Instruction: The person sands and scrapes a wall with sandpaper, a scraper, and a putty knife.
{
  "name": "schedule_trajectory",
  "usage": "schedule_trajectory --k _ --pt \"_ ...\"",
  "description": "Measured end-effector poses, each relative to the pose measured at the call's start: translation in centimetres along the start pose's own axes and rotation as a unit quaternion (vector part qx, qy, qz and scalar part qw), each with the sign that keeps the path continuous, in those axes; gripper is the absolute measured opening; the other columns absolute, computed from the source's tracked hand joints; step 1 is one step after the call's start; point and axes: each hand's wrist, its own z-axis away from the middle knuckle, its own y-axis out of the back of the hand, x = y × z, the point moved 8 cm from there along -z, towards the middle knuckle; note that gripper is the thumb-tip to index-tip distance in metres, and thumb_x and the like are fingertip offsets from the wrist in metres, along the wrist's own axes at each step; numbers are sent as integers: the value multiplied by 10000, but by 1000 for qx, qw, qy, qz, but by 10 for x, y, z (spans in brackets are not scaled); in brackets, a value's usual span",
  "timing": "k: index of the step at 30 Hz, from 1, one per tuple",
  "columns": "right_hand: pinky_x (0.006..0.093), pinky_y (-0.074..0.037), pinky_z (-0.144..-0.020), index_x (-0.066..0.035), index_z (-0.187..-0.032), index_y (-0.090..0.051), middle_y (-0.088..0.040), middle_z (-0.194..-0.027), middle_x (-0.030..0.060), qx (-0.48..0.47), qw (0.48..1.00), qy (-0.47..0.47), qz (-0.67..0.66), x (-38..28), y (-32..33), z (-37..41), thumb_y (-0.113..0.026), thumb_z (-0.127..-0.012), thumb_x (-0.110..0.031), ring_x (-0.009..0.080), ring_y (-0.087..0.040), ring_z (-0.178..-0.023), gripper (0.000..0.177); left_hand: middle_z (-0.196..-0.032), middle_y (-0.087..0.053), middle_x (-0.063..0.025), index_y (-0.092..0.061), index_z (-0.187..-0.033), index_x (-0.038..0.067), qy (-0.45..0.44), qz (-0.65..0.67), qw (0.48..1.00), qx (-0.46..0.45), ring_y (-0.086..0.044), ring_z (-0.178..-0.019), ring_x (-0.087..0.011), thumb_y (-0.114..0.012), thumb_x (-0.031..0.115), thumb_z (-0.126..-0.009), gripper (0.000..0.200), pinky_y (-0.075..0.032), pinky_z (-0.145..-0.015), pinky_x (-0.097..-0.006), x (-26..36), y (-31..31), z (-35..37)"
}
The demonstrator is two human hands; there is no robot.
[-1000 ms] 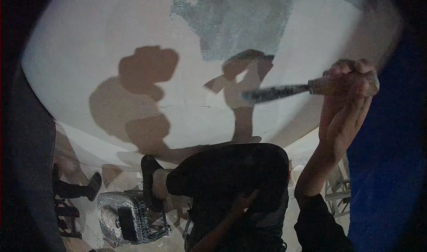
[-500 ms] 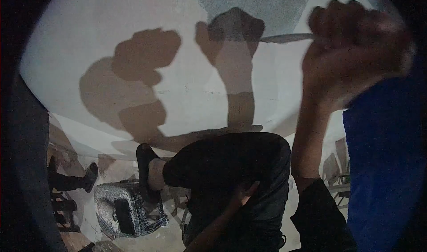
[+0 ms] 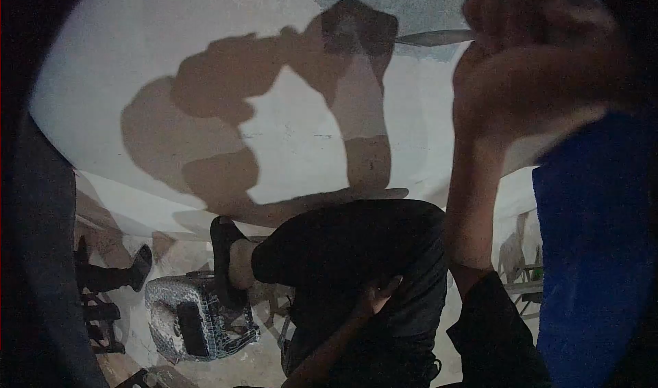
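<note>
My right hand point(image 3: 541, 52) is raised at the upper right, close to the wall, with its fingers curled into a fist. A thin, pointed grey blade point(image 3: 435, 38) juts leftward from it, seen nearly edge-on; its handle is hidden in the fist. The blade's far end meets my hand's shadow on the pale wall point(image 3: 295, 141), beside a rough grey patch point(image 3: 411, 4). My left hand point(image 3: 382, 295) lies low against my dark-trousered thigh, with one digit stretched out. The other fingers are dim and partly hidden, and I see nothing held there.
A wrapped, box-shaped seat or container point(image 3: 175, 312) stands on the floor at lower left, with a dark flat object point(image 3: 193, 328) on it. Another person's shoe point(image 3: 141, 267) shows farther left. Blue cloth point(image 3: 596, 251) hangs at the right. Shadows cover much of the wall.
My right hand and the blade have shifted slightly up and to the left. Their shadow has moved up too and now joins the head-shaped shadow. My left hand stays on the thigh.
</note>
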Motion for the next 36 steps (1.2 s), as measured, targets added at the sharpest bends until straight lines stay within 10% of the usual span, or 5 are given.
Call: schedule_trajectory --k 3,5,9,20,36 --pt "380 -376 -701 -184 -1158 -526 -491 -748 99 -425 894 -110 91 -5 -31 -10 -381 -895 -483 149 -463 -717 423 -723 -585 -68 -619 -1005 105 -165 -97 980 56 -524 -604 -148 -621 429 -794 387 -422 -538 -318 -50 -20 -32" --pt "335 -316 -579 -147 -1036 -512 -455 -659 69 -266 952 -17 151 0 -25 -16 -368 -894 -506 131 -397 -599 412 -727 -593 -61 -631 -1009 115 -407 -128 889 166 -527 -590 -140 -614 388 -810 338 -420 -523 -307 -38 -16 -20" --pt "245 -194 -336 -71 -793 -482 -382 -482 10 77 952 154 254 -10 -2 7 -342 -892 -551 95 -265 -362 510 -760 -616 -52 -633 -1058 105 -56 -110 992 -21 -519 -589 -141 -594 221 -828 260 -418 -524 -286 0 -6 3" --pt "247 -210 -353 -104 -810 -486 -370 -518 -3 -175 973 138 54 -27 -9 -5 -234 -869 -630 83 -286 -396 587 -1063 -575 -176 -578 -1062 10 33 -11 999 -41 -531 -1007 -261 -584 634 -702 721 -395 -889 -400 -14 -8 -5" --pt "255 -181 -329 -110 -735 -487 -289 -446 -16 118 961 143 205 -18 15 7 -256 -867 -635 88 -214 -367 588 -1203 -502 -119 -415 -1256 51 -133 -270 947 -117 -527 -1012 -249 -494 128 -899 373 -436 -873 -380 24 -19 16"
